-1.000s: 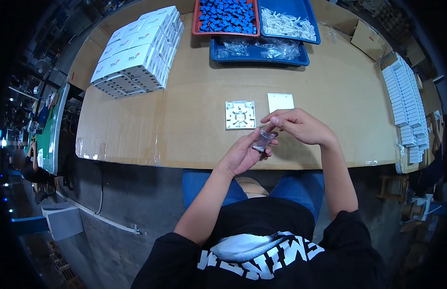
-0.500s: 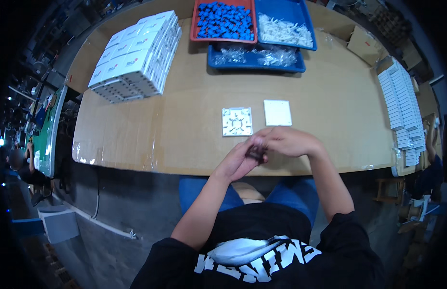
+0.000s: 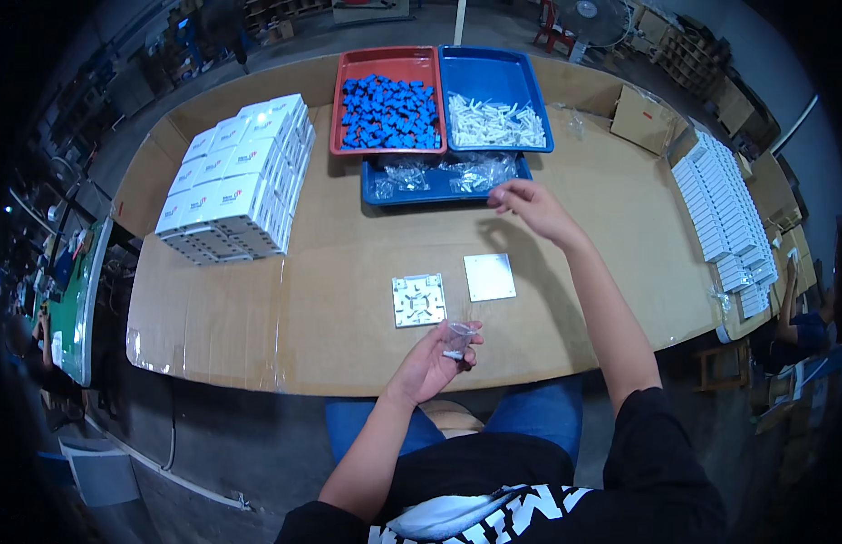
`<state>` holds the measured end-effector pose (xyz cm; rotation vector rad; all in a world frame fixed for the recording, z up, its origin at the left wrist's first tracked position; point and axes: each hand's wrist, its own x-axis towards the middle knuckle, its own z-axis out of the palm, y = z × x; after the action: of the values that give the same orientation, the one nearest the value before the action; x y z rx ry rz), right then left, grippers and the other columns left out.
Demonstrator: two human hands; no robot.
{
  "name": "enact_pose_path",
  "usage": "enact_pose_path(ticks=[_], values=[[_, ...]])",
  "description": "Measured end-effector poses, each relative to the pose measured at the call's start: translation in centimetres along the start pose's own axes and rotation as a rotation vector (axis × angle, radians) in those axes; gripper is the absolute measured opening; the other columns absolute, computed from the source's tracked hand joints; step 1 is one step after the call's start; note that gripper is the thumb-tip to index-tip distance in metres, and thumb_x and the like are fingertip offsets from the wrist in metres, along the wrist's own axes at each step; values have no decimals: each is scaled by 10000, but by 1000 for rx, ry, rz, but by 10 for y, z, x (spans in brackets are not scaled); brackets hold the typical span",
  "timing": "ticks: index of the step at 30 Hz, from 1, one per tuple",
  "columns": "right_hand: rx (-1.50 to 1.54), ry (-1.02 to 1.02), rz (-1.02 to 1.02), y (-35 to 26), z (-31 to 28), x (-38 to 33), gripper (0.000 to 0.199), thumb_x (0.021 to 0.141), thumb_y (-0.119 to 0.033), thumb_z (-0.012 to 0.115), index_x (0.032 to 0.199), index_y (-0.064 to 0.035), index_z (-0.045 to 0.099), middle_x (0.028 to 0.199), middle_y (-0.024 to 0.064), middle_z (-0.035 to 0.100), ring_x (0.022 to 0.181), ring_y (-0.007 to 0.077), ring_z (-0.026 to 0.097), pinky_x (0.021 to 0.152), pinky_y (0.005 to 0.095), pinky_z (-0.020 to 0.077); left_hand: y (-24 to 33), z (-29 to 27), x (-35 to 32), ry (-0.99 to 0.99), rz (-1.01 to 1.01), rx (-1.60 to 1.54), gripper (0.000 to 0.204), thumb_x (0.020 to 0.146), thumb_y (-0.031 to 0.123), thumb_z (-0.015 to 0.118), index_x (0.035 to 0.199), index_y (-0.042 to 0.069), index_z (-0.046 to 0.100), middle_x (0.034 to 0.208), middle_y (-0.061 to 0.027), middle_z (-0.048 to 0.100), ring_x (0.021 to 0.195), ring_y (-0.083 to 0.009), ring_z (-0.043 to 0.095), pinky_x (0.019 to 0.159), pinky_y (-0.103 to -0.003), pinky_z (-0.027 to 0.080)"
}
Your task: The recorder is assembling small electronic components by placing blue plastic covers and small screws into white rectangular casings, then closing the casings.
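My left hand [image 3: 425,367], near the table's front edge, is closed on a small clear plastic bag [image 3: 457,337] with something whitish at its bottom. My right hand [image 3: 532,207] is stretched out just in front of the lower blue tray, fingers bent and slightly apart, with nothing visible in them. Between my hands and the trays lies a square white plate [image 3: 489,277] with a smooth face. Left of it sits a white square housing [image 3: 419,301] with moulded inner parts showing.
A red tray [image 3: 385,65] of blue pieces and a blue tray [image 3: 489,72] of white pieces rest above another blue tray [image 3: 412,198] holding clear bags. Stacked white boxes [image 3: 231,195] stand left; rows of white pieces [image 3: 725,213] line the right edge. Cardboard covers the table [image 3: 212,326].
My hands have parted: the right has moved forward toward the trays, while the left stays near the front edge with the bag now showing. The view has tilted up, revealing more of the trays.
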<state>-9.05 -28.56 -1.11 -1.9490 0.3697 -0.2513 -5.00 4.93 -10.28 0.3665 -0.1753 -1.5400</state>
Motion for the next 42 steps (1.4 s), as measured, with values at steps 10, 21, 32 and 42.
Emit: enact_pose_path(ticks=[10,21,32,42], values=[[-606,590,-85,22,-65,101,212,925,-130,629,1098,-74,737,1040,167,754,970,340,722,831,424,566,3,3,1,8,-19,-56,609,1111,449,382,1441,-54,483,1175,-128,667,918,-220,621,921,-382,487],[-971,504,-37,21,-75,158,173,873,-138,658,1007,-101,760,1022,141,743,994,346,705,875,487,549,4,7,3,39,-58,-30,576,1098,417,455,1420,-56,516,1177,-104,657,937,-198,592,927,-351,478],[-741,749,25,22,-109,153,222,949,-118,660,1124,-7,740,1081,174,743,924,310,707,808,414,545,7,9,7,32,-50,-93,673,1096,480,394,1478,-70,456,1217,-121,647,946,-222,588,940,-378,461],[768,353,-84,-41,-106,50,271,1027,-165,652,1257,-22,662,1014,26,669,826,78,598,703,266,502,0,-1,2,27,-37,20,616,1107,408,396,1508,-59,418,1242,-115,631,953,-216,603,935,-387,486]])
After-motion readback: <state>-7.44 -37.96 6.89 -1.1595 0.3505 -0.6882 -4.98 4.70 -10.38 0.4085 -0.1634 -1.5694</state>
